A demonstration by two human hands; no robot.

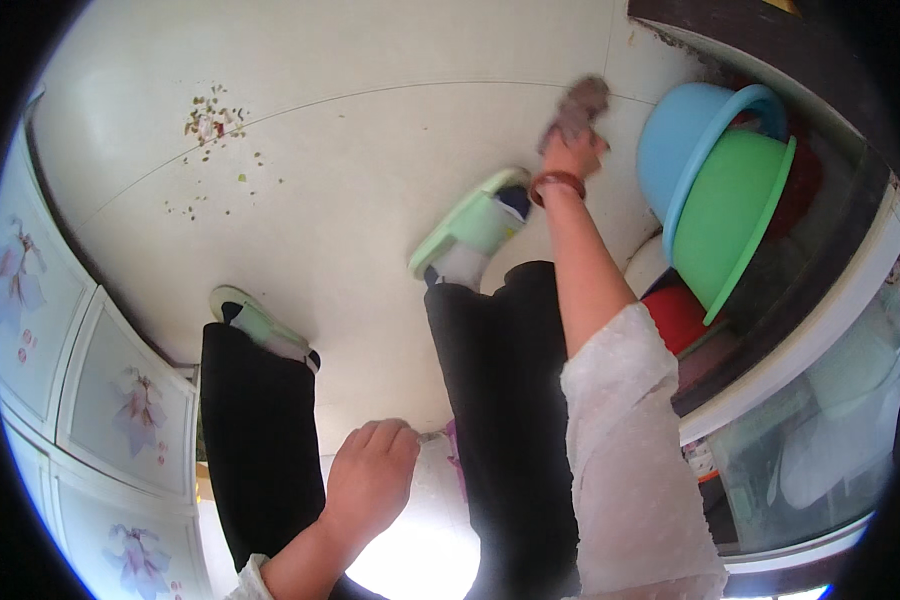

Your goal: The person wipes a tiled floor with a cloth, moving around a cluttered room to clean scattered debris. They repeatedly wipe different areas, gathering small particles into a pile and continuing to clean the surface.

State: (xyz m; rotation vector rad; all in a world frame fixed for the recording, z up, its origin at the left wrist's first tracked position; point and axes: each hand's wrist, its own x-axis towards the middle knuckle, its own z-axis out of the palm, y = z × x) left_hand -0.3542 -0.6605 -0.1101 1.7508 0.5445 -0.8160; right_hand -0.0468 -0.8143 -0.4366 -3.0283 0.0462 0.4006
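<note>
My right hand (574, 156), with a reddish bracelet at the wrist, reaches down and grips a brownish-grey cloth (581, 105), blurred, near the pale floor (360, 195). Close beside it is my foot in a light green slipper (469, 221). My left hand (375, 469) is over the floor between my legs, its fingers curled; whether anything is inside them is hidden. At the upper left, small greenish-brown bits of debris (214, 124) lie in a loose pile with a few reddish and white scraps.
A blue plastic basin (675, 142) and a green one (735, 202) stand tilted at the right, above a red container (671, 315), beside a dark-edged shelf (780, 45). White cabinet doors with flower prints (131, 405) line the left. My other slippered foot (262, 322) stands near them.
</note>
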